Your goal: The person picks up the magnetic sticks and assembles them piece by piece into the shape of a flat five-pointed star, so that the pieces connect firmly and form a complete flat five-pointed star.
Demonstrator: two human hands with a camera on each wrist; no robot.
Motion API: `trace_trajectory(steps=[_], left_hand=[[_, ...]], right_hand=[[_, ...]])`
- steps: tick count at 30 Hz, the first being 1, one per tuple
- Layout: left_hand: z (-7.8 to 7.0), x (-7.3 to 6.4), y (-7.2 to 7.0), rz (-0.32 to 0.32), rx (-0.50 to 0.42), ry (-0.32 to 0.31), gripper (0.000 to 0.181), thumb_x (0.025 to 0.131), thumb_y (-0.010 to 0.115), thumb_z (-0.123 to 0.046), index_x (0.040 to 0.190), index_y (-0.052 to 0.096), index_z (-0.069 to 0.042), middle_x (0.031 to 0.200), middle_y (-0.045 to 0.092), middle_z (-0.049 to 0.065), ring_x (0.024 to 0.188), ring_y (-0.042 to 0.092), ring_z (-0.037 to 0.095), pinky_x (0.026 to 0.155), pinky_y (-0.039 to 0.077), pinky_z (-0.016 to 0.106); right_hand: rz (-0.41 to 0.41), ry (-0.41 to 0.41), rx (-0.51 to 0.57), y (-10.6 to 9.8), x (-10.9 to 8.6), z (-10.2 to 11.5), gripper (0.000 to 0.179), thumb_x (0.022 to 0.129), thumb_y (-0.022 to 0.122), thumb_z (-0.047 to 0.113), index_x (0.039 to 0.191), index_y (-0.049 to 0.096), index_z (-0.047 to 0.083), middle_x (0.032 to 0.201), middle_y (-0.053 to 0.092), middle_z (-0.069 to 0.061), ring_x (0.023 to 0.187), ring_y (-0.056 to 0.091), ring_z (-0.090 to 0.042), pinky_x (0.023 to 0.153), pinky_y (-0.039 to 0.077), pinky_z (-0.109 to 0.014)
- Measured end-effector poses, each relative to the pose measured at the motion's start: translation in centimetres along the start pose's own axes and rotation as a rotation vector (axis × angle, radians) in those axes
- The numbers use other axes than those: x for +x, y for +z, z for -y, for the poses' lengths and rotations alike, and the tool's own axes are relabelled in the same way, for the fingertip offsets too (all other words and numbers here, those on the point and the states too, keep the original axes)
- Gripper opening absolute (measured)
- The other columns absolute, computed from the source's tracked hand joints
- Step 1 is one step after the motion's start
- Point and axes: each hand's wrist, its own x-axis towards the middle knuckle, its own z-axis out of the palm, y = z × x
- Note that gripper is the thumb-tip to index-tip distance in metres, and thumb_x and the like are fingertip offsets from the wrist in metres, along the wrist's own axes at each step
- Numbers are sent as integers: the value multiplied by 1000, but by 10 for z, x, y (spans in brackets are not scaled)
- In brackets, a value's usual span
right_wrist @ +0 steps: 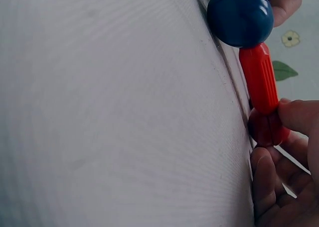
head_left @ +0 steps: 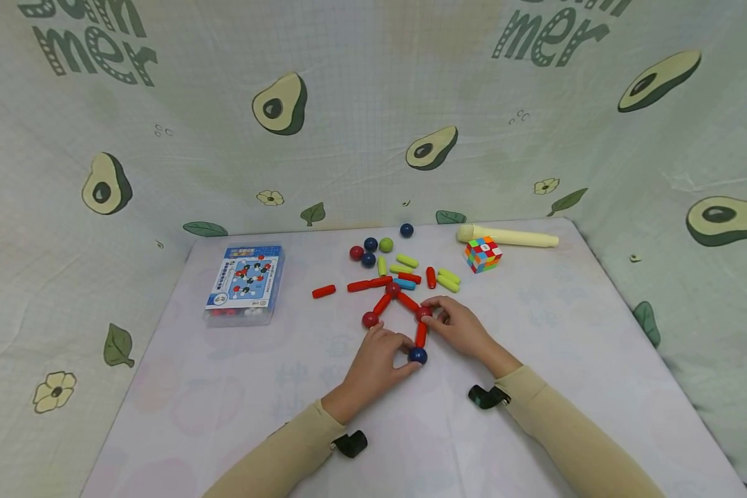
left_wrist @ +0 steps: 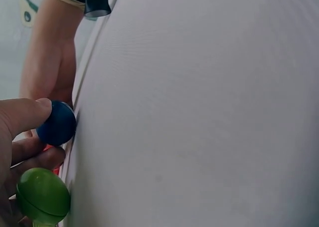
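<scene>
A chain of red rods and balls lies on the table, bent at a red ball (head_left: 393, 289). My left hand (head_left: 373, 360) pinches the dark blue ball (head_left: 418, 355) at the chain's near end. Thumb and fingers of my right hand (head_left: 463, 328) hold another red ball (head_left: 424, 315), joined to the blue one by a red rod (right_wrist: 259, 77). A third red ball (head_left: 370, 319) ends the left branch, just beyond my left fingers. By the left hand's lower fingers, a green ball (left_wrist: 43, 195) shows in the left wrist view; the hand hides it from the head view.
Loose blue, red and green balls (head_left: 386, 245) lie at the back, with several red, blue and yellow-green rods (head_left: 407, 261) before them. A puzzle cube (head_left: 482, 254) and a cream microphone-shaped stick (head_left: 510, 236) are back right. A clear-sided kit box (head_left: 245, 285) sits left.
</scene>
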Motion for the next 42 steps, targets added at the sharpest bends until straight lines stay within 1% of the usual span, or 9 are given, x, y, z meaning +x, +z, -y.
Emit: trace_trajectory(steps=[4,10,14,17,23,28,33,38,42], left_hand=[[1,-2,-1,-1,4,0,37,85,83,-41,113,73,-19,98,70,-10,102,61,11,118,32,46],[8,-3,-4,-28,-44,9,29,90,79,-37,111,73,-19,100,70,-11,103,60,10,115,37,42],[14,-3,-8,-63,-74,1,25,91,77,-34,111,73,-20,103,70,-12,104,58,10,102,48,35],[18,-2,-11,-94,-103,-13,23,92,77,-32,111,73,-20,103,69,-12,104,57,10,93,51,32],[27,-1,-15,-160,-166,-68,20,93,75,-27,111,71,-20,108,67,-9,111,56,12,96,51,35],[43,4,-15,-231,-171,-133,21,95,73,-25,115,68,-22,115,63,-9,114,52,12,98,51,33],[63,14,-22,-293,-116,-170,29,94,74,-24,122,66,-19,124,62,-3,118,53,17,101,49,36],[80,32,-35,-287,20,-200,38,93,75,-25,128,66,-14,132,60,3,123,53,24,108,43,44],[90,49,-42,-267,109,-216,39,94,74,-26,129,65,-13,132,62,4,123,54,25,110,40,46]], right_hand=[[1,-1,3,0,0,0,39,98,70,30,132,62,15,107,63,-2,83,54,-17,71,48,-32],[-9,8,9,1,-1,-1,38,99,69,31,132,61,14,110,63,-3,84,55,-18,72,48,-32],[-15,28,18,1,-1,-1,38,99,67,31,133,62,14,110,65,-3,86,56,-18,74,49,-32],[-18,30,26,1,-1,-2,37,100,66,32,133,61,15,108,66,-2,85,56,-18,74,49,-31],[-19,20,43,1,-2,-2,37,101,65,32,133,62,14,107,66,-2,86,58,-18,76,49,-34],[-15,26,46,1,-2,-3,37,101,65,33,133,62,14,109,66,-2,88,58,-18,77,50,-33],[-8,32,56,1,-2,-1,38,102,63,36,133,61,14,110,65,-2,89,58,-18,77,50,-33],[-6,45,66,2,-1,0,37,103,61,37,133,61,15,109,66,0,90,59,-19,81,50,-36],[0,47,61,3,1,2,39,103,61,38,134,60,15,109,66,-1,92,59,-18,82,51,-36]])
